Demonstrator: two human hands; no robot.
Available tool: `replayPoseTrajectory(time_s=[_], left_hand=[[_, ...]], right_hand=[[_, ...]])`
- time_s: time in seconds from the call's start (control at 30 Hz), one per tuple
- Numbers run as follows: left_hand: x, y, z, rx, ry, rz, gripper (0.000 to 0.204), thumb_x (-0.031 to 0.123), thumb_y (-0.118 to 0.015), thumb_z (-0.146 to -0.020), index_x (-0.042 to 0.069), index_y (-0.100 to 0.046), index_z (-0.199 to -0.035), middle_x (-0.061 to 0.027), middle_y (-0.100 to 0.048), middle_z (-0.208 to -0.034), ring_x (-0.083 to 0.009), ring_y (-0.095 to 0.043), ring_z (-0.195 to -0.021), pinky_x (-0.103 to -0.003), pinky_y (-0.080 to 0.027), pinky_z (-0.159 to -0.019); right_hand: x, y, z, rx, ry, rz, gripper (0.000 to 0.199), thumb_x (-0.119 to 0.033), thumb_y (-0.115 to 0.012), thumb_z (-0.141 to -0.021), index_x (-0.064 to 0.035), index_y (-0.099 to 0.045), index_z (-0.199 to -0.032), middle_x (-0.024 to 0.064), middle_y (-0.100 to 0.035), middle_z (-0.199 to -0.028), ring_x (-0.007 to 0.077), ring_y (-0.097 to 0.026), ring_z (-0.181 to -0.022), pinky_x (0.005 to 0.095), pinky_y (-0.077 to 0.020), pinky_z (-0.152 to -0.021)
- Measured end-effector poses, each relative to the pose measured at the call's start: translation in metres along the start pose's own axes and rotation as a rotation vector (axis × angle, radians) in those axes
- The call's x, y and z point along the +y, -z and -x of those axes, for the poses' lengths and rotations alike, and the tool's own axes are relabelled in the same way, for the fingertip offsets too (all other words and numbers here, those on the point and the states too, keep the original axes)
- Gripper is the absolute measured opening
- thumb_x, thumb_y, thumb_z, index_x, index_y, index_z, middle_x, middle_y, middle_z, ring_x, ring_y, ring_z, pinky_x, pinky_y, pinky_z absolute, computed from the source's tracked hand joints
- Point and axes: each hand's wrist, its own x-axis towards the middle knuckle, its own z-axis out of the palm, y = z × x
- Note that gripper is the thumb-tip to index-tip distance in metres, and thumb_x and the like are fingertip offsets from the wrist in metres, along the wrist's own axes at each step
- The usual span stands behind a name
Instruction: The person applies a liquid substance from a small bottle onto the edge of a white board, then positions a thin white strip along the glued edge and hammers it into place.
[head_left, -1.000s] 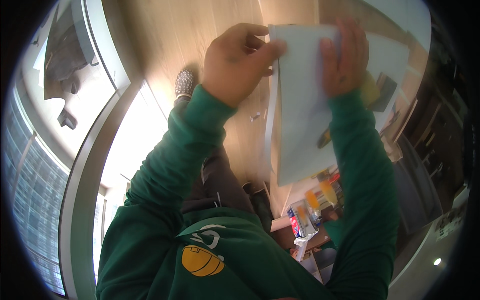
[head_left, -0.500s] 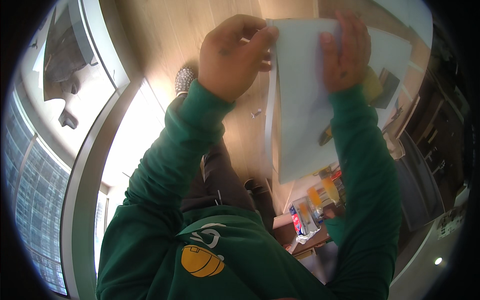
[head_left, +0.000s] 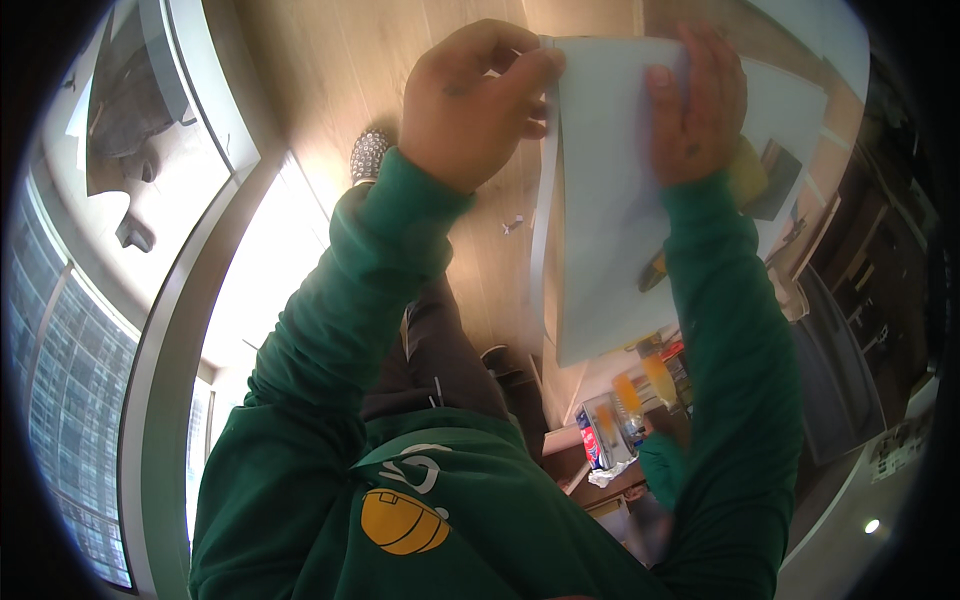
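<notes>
A white board (head_left: 605,220) lies in front of me, its far end under my hands. My left hand (head_left: 475,105) is closed at the far left corner, thumb and fingers pinching a thin white edge strip (head_left: 548,210). Below that pinch, the strip bows away from the board's left side. My right hand (head_left: 700,110) rests flat on the board's far right part, fingers stretched out and nothing gripped. A yellow-and-black tool (head_left: 652,272) sits on the board, partly hidden by my right forearm. Beside my right wrist is a yellow block (head_left: 746,175).
A dark grey flat piece (head_left: 775,180) lies on a white surface at the right. Orange-topped bottles (head_left: 628,393) stand near a red-and-blue box (head_left: 592,437). Another person's green sleeve (head_left: 660,468) reaches there. Small scraps (head_left: 513,226) lie on the wooden floor (head_left: 480,270).
My left hand has shifted very slightly right, still pinching the strip. My right hand stays flat on the board. The other person's green sleeve has moved close to the bottles.
</notes>
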Motion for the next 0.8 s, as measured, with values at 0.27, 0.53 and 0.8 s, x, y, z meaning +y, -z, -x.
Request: replayPoseTrajectory(time_s=[0.27,0.53,0.8], left_hand=[[0.006,0.005,-0.003,-0.073,0.035,-0.074,0.032,0.02,-0.069,-0.089,-0.005,-0.065,-0.109,-0.0133,-0.07,-0.09,-0.0211,-0.071,-0.074,-0.031,-0.06,-0.066],[0.012,0.005,0.0,-0.081,0.038,-0.106,0.032,0.02,-0.068,-0.09,-0.005,-0.066,-0.11,-0.014,-0.07,-0.091,-0.0216,-0.072,-0.074,-0.03,-0.061,-0.066],[0.017,0.01,-0.008,-0.069,0.093,-0.17,0.032,0.021,-0.064,-0.094,-0.006,-0.067,-0.109,-0.0179,-0.072,-0.095,-0.0257,-0.073,-0.075,-0.033,-0.062,-0.069]], right_hand=[[0.0,0.0,0.002,-0.003,-0.01,0.013,0.043,-0.032,-0.056,-0.096,-0.0031,-0.06,-0.127,0.0202,-0.058,-0.13,0.041,-0.052,-0.122,0.0476,-0.0375,-0.107],[-0.004,0.002,0.003,0.001,-0.042,0.004,0.042,-0.03,-0.056,-0.096,-0.0029,-0.059,-0.127,0.02,-0.058,-0.129,0.041,-0.052,-0.122,0.0472,-0.0371,-0.107],[-0.003,0.004,0.012,0.05,0.017,0.066,0.044,-0.02,-0.06,-0.094,0.0048,-0.055,-0.13,0.0287,-0.054,-0.13,0.0474,-0.049,-0.123,0.0527,-0.0373,-0.107]])
